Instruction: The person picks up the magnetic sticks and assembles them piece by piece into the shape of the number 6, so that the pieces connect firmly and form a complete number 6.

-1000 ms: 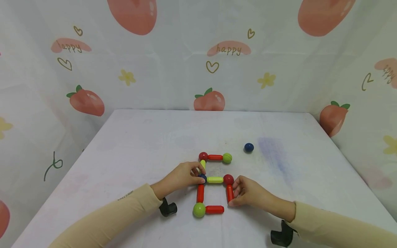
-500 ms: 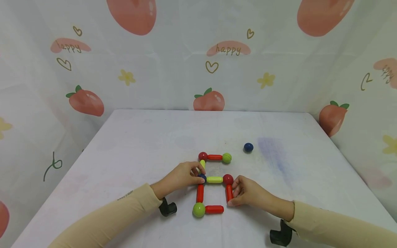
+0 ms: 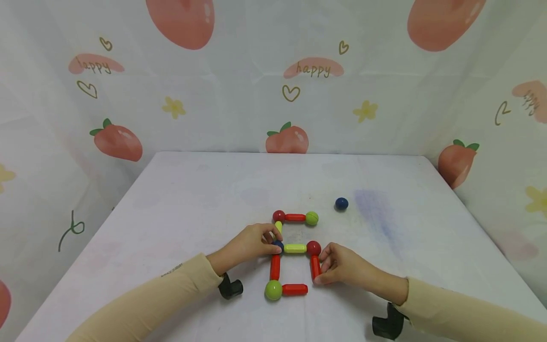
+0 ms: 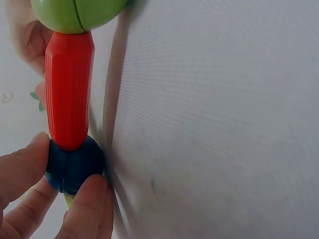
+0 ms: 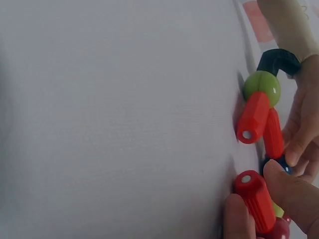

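My left hand [image 3: 251,242] pinches a blue ball [image 4: 75,169], the joint of a figure built from magnetic rods and balls. A red magnetic rod [image 4: 70,92] runs from it to a green ball [image 3: 273,289]. From that ball another red rod [image 3: 295,289] points right, its far end free. A yellow-green rod [image 3: 295,248] links the blue ball to a red ball [image 3: 314,248]. Below that, my right hand [image 3: 348,267] holds a red magnetic rod [image 5: 256,203] between thumb and fingers. In the right wrist view, this rod's bare metal end faces outward, apart from the other free end.
Behind my left hand, a partly hidden yellow-green rod [image 3: 278,227] leads to a red ball [image 3: 278,216], then a red rod [image 3: 295,217] and a green ball [image 3: 312,218]. A loose blue ball [image 3: 341,204] lies at the back right on the white table [image 3: 205,190].
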Action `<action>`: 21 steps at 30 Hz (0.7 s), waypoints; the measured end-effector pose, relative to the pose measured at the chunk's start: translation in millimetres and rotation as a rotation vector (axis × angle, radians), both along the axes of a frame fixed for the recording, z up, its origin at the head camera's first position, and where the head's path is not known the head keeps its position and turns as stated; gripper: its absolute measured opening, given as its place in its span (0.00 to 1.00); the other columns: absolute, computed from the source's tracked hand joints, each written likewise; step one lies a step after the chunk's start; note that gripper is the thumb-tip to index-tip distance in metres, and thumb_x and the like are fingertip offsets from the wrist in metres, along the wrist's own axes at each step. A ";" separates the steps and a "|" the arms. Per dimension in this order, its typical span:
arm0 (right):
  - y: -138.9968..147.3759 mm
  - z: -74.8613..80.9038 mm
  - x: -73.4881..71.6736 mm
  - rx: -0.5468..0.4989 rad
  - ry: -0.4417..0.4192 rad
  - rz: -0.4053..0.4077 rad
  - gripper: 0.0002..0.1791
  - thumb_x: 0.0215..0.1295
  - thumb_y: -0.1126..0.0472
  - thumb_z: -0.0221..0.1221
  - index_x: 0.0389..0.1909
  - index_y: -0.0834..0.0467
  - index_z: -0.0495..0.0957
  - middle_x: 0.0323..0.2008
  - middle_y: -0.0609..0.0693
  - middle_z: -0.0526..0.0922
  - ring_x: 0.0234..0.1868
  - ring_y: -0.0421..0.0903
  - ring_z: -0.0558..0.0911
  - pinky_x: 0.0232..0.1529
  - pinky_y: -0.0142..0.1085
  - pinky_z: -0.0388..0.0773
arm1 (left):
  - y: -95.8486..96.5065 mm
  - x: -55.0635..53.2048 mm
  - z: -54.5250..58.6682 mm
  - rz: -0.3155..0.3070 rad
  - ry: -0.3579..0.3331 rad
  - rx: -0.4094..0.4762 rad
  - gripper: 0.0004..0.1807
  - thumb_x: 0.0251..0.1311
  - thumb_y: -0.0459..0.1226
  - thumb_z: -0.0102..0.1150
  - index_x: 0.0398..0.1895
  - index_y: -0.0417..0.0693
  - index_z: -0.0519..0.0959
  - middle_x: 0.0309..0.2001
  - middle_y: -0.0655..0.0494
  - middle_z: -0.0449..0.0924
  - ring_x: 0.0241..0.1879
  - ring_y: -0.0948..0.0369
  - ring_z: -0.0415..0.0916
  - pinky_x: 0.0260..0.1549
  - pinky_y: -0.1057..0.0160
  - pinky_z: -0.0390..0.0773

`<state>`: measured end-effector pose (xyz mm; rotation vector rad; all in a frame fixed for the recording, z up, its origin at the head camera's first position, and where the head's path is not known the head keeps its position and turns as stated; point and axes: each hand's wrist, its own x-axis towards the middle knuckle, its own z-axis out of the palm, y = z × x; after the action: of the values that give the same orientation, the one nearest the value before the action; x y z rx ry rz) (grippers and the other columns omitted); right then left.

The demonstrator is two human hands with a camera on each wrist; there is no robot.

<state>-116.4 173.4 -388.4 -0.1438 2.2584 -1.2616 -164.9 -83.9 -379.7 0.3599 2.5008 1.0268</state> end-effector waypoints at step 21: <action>32.2 44.2 -48.8 0.037 0.346 -0.094 0.26 0.68 0.62 0.65 0.60 0.69 0.69 0.53 0.64 0.81 0.52 0.56 0.84 0.52 0.44 0.84 | -1.3 0.3 0.8 -0.015 0.008 0.011 0.11 0.58 0.37 0.73 0.42 0.51 0.82 0.35 0.55 0.80 0.33 0.61 0.74 0.28 0.68 0.73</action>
<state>-165.2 205.6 -344.2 -0.2629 2.6079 -1.3254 -164.6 -85.1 -378.9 0.3862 2.4969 1.0351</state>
